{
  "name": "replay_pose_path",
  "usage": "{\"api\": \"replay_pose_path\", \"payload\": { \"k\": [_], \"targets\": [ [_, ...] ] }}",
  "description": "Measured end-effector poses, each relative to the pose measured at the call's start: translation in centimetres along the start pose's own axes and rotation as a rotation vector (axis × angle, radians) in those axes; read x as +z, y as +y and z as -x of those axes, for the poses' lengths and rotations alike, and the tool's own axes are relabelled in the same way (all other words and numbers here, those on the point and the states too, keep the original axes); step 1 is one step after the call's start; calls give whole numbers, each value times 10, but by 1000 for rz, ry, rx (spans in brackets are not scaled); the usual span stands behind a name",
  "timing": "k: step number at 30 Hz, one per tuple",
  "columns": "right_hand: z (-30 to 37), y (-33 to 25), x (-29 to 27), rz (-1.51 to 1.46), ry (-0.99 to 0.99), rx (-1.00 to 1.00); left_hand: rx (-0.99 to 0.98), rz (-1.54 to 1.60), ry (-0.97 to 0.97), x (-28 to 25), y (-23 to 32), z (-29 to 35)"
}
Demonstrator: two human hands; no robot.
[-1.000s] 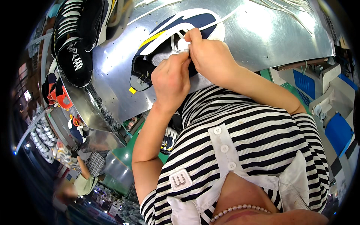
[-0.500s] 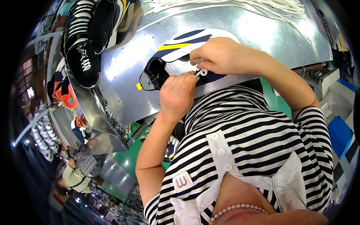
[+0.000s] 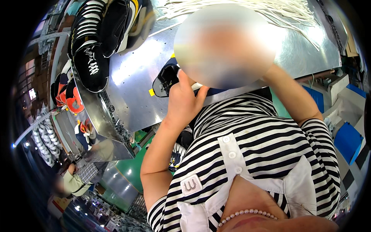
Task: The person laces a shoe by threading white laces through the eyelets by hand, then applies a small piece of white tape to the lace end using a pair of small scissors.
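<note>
A sneaker (image 3: 162, 83) lies on its side on the metal table, its dark heel opening toward the left and a small yellow tab (image 3: 152, 92) at its heel. My left hand (image 3: 182, 98) grips the near edge of its opening, thumb and a finger on either side of a pale strip. The other left fingers are partly hidden. From the right, my right forearm (image 3: 291, 92) reaches over the shoe. A round blurred patch covers my right hand and most of the shoe, so what that hand holds is hidden.
Finished black laced sneakers (image 3: 91, 67) stand at the table's left end. White laces (image 3: 239, 11) lie along the far side of the metal table (image 3: 131, 110). Orange shoe parts (image 3: 73, 102) sit lower left. Another person (image 3: 77, 179) is further off. Blue sheets (image 3: 348, 141) are at right.
My left hand has turned from a closed pinch at the lace to thumb and finger spread on the shoe's edge. The right hand, earlier pinching near a white lace, is now blurred out.
</note>
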State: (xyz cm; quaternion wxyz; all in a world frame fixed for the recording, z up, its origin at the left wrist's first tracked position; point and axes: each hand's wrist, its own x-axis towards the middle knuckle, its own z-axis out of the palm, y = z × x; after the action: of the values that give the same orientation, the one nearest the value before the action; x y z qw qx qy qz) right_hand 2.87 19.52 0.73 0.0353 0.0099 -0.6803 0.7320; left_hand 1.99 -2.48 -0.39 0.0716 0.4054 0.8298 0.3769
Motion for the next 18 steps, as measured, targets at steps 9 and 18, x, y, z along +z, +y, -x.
{"api": "replay_pose_path", "payload": {
  "k": [9, 18],
  "targets": [
    [-1, 20, 20, 197, -119, 150, -477, 135, 339, 11, -2, -18],
    [35, 5, 12, 491, -134, 76, -425, 322, 429, 19, -5, -14]
  ]
}}
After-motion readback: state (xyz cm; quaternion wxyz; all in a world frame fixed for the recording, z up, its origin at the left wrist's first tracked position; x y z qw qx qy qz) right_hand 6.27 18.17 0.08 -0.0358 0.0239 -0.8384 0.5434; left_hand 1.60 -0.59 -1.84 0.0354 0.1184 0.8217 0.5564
